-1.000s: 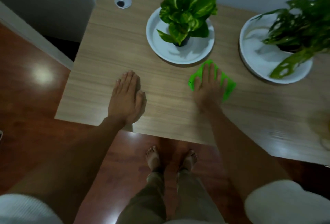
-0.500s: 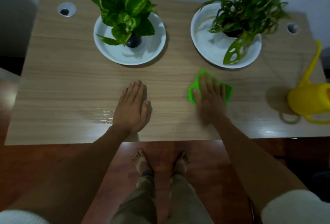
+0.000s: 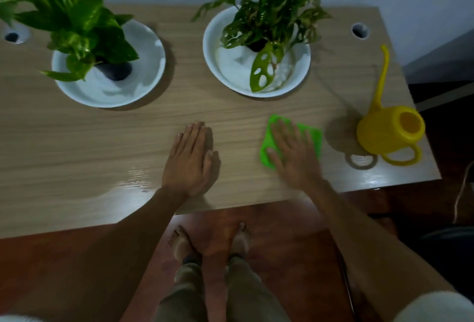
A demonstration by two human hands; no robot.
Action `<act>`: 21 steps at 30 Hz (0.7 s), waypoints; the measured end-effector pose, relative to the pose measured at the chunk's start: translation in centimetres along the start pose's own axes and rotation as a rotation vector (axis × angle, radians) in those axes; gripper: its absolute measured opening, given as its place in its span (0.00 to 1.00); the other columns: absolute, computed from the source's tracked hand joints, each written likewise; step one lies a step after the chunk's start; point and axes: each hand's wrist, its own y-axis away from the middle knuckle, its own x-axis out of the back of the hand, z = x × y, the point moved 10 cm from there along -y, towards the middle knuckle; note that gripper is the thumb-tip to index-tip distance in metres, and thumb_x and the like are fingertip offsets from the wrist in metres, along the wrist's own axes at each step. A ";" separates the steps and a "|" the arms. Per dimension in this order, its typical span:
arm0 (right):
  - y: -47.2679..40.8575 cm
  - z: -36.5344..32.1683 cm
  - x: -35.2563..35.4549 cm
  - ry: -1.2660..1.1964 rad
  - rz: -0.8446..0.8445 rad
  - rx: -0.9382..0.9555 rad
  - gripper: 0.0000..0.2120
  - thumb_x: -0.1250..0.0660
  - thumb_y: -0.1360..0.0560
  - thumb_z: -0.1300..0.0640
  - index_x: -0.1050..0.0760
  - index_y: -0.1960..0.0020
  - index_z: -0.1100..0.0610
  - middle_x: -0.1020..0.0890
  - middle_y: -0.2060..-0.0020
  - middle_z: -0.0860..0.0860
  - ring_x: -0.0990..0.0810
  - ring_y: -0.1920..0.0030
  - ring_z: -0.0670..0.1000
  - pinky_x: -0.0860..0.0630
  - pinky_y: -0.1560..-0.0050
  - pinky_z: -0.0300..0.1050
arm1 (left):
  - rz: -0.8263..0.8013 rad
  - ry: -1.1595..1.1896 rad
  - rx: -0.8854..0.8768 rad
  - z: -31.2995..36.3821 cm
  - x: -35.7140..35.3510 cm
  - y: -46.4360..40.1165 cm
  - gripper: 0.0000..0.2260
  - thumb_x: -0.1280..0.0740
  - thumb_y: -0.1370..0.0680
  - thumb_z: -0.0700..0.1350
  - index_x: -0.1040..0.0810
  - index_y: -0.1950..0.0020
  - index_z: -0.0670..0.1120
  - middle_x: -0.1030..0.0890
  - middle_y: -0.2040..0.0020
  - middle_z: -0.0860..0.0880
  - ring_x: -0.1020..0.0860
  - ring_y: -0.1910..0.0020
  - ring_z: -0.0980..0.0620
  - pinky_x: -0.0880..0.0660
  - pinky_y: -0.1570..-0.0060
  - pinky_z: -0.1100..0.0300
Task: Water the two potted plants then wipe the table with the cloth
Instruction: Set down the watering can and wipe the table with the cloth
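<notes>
Right hand [image 3: 292,153] lies flat, fingers spread, pressing a green cloth [image 3: 292,142] onto the wooden table [image 3: 102,147], w/ the yellow watering can [image 3: 389,131] near its right. Left hand [image 3: 191,162] rests flat & empty on the table; two potted plants [image 3: 77,23] [image 3: 269,11] sit in white dishes behind.

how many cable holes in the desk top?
2. One round grey cable hole sits at the far left corner of the wooden table, the other round cable hole at the far right corner. Leaves could hide more.
</notes>
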 end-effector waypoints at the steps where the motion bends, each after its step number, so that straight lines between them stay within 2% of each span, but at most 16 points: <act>1: -1.1 2.6 0.6 -0.014 0.020 -0.090 0.32 0.51 0.16 0.38 0.44 0.15 0.50 0.41 0.16 0.50 0.43 0.16 0.60 0.47 0.19 0.66 | 0.001 -0.009 -0.008 0.9 -0.4 -0.2 0.29 0.49 0.16 0.52 0.41 0.17 0.40 0.40 0.17 0.43 0.45 0.16 0.45 0.51 0.18 0.48; 3: -3.1 5.0 1.1 -0.066 0.045 -0.289 0.33 0.53 0.15 0.39 0.47 0.15 0.52 0.44 0.15 0.51 0.46 0.16 0.60 0.51 0.18 0.66 | -0.002 -0.024 -0.018 2.3 -1.3 -0.6 0.29 0.49 0.16 0.52 0.40 0.18 0.39 0.40 0.17 0.42 0.44 0.16 0.45 0.49 0.18 0.47; 5: -3.6 3.7 0.8 -0.104 0.027 -0.360 0.33 0.54 0.15 0.40 0.49 0.14 0.53 0.46 0.15 0.52 0.50 0.15 0.60 0.54 0.18 0.67 | -0.016 -0.029 -0.020 3.8 -2.3 -1.1 0.30 0.49 0.16 0.53 0.40 0.17 0.39 0.40 0.17 0.42 0.45 0.16 0.44 0.49 0.18 0.46; 9: 1.8 -1.0 -0.8 -0.026 -0.049 0.043 0.31 0.53 0.15 0.39 0.48 0.14 0.50 0.46 0.15 0.48 0.50 0.15 0.57 0.52 0.17 0.64 | -0.013 -0.013 -0.023 7.7 -4.0 -2.7 0.30 0.50 0.17 0.53 0.40 0.18 0.39 0.40 0.17 0.41 0.43 0.17 0.43 0.48 0.18 0.44; 11: 4.2 1.0 -0.8 -0.018 -0.058 0.097 0.31 0.53 0.15 0.38 0.47 0.14 0.48 0.45 0.15 0.46 0.50 0.15 0.55 0.52 0.17 0.63 | -0.015 -0.011 -0.028 9.5 -4.6 -3.7 0.30 0.49 0.17 0.53 0.40 0.18 0.39 0.40 0.17 0.41 0.43 0.17 0.43 0.47 0.19 0.44; 16: 0.0 10.0 1.0 -0.052 -0.024 -0.167 0.32 0.54 0.15 0.38 0.50 0.14 0.49 0.48 0.14 0.48 0.52 0.15 0.55 0.57 0.17 0.61 | -0.018 -0.004 -0.045 12.8 -6.1 -5.9 0.30 0.49 0.17 0.53 0.42 0.17 0.40 0.41 0.16 0.42 0.45 0.16 0.44 0.49 0.18 0.46; 21: -9.8 15.0 2.9 -0.110 0.028 -0.334 0.33 0.55 0.14 0.38 0.51 0.14 0.52 0.48 0.14 0.52 0.50 0.15 0.59 0.55 0.18 0.66 | 0.009 -0.018 -0.071 14.6 -6.7 -6.7 0.30 0.47 0.17 0.51 0.42 0.17 0.40 0.41 0.17 0.41 0.45 0.16 0.44 0.49 0.18 0.44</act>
